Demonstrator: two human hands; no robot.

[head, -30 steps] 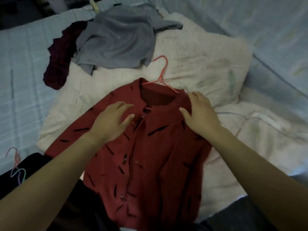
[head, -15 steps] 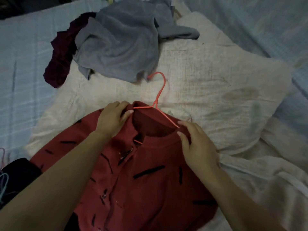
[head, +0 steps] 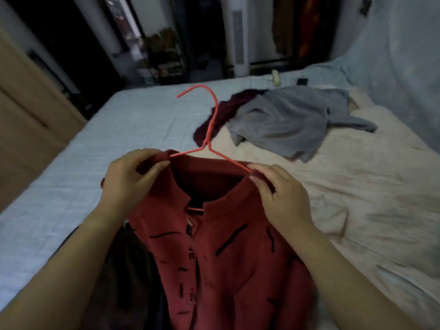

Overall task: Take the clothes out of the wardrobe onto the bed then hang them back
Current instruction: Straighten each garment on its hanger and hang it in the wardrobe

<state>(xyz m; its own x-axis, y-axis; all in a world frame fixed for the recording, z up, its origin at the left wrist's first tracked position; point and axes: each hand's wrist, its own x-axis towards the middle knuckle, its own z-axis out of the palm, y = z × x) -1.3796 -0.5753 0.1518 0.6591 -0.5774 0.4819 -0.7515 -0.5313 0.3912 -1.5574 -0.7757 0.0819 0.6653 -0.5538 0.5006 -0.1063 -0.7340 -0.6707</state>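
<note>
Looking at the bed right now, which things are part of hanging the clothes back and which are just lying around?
Part of the job: red black-dashed button shirt on a coral wire hanger, gripped at the collar by left hand and right hand; crumpled grey garment; dark maroon garment.
Just lying about: cream blanket; white tower fan; small black object.

Matt red cloth shirt (head: 228,246) on smooth, thin, coated hanger (head: 209,129).
</note>
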